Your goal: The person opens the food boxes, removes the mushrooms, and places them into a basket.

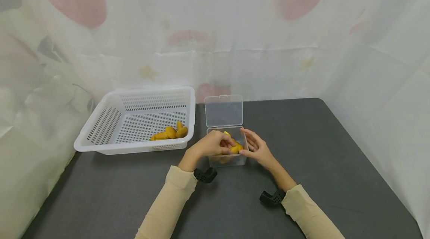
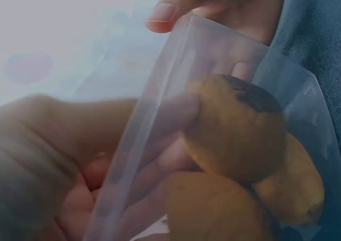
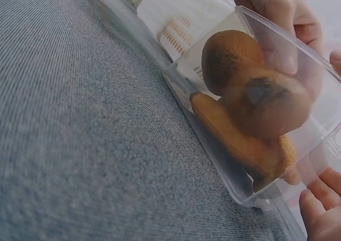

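My left hand [image 1: 215, 142] reaches into a clear plastic box [image 1: 228, 160] with its lid [image 1: 224, 111] raised at the back. In the left wrist view its thumb and fingers pinch a round yellow-brown piece [image 2: 240, 129] with a dark patch. More yellow pieces lie inside; in the right wrist view one is long and curved like a small banana [image 3: 229, 131], beside another rounded one [image 3: 226, 57]. My right hand [image 1: 260, 149] holds the right wall of the box, thumb by the front corner and fingers farther back.
A white perforated basket [image 1: 134, 145] stands left of the box, with several yellow pieces [image 1: 170, 132] in its front right corner. The dark table [image 1: 302, 138] meets a patterned curtain [image 1: 235, 26] at the back. Each wrist wears a black camera mount [image 1: 205, 175].
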### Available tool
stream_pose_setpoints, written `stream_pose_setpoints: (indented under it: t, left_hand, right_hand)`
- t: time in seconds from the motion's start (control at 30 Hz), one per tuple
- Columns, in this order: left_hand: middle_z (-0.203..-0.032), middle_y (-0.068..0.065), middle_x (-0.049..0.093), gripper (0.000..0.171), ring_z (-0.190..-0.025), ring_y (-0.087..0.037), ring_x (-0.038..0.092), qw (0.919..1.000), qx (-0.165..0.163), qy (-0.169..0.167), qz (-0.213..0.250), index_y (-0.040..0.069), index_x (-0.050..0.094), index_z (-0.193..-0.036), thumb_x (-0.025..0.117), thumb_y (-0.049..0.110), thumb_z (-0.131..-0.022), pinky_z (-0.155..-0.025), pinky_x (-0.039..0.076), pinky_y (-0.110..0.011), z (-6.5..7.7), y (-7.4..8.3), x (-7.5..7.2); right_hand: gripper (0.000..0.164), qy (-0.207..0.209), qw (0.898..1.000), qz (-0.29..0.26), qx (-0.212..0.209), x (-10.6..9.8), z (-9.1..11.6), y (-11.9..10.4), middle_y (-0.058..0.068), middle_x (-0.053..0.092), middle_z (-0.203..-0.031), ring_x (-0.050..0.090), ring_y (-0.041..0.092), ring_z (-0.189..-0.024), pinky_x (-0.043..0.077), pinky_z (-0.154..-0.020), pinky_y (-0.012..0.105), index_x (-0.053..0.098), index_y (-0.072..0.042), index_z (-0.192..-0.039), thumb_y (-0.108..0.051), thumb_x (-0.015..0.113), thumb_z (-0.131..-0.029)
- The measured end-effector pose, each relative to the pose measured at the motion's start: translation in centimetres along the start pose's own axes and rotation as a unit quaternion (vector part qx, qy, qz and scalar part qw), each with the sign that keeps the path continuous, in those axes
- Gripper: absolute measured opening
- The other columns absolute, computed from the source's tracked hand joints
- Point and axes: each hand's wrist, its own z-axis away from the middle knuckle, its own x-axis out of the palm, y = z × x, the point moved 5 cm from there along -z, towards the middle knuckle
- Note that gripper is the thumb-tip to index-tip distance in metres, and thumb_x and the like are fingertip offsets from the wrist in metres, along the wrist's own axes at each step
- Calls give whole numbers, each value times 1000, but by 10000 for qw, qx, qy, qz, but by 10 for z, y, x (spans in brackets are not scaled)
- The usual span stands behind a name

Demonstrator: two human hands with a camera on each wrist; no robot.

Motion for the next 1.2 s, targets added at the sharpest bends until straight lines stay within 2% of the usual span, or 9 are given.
stream_pose_setpoints:
  t: [0.17,0.5,0.63,0.97,1.2]
  left_hand:
    - [-93,-11,69,31,-77,-8,61,9997,102,187,150,0,67,-117,68,5,-86,-71,51,-10,3,0,0]
    - [-88,-10,69,21,-72,-6,59,9984,77,462,304,3,73,-98,74,19,-84,-68,52,-13,5,1,0]
    - [-86,-10,69,18,-73,-7,61,9980,104,567,240,3,70,-94,75,17,-84,-68,52,-13,8,5,-1]
    - [-90,-8,70,14,-78,-12,65,9968,2,781,137,7,68,-93,74,15,-85,-71,52,-11,12,3,-2]
    - [-93,-8,69,16,-81,-13,64,9944,11,1032,217,6,66,-96,72,17,-86,-75,54,-18,18,4,-8]
  right_hand:
    - [80,-3,10000,-26,9,-1,0,1,39,21,-151,39,-10,-134,37,-111,14,27,10,-145,-14,73,-84]
    - [79,-24,10000,35,-48,-1,0,1,39,21,-151,39,-8,-135,37,-111,14,27,11,-145,-13,73,-85]
    - [78,-47,10000,17,-79,1,0,-1,39,22,-151,39,-8,-135,37,-111,14,27,11,-145,-11,72,-85]
    - [80,5,9999,67,77,0,0,0,36,23,-153,39,-11,-133,37,-111,13,28,9,-146,-15,73,-85]
    - [82,24,10000,1,55,-1,1,0,38,23,-152,40,-10,-133,38,-109,12,28,11,-145,-16,74,-84]
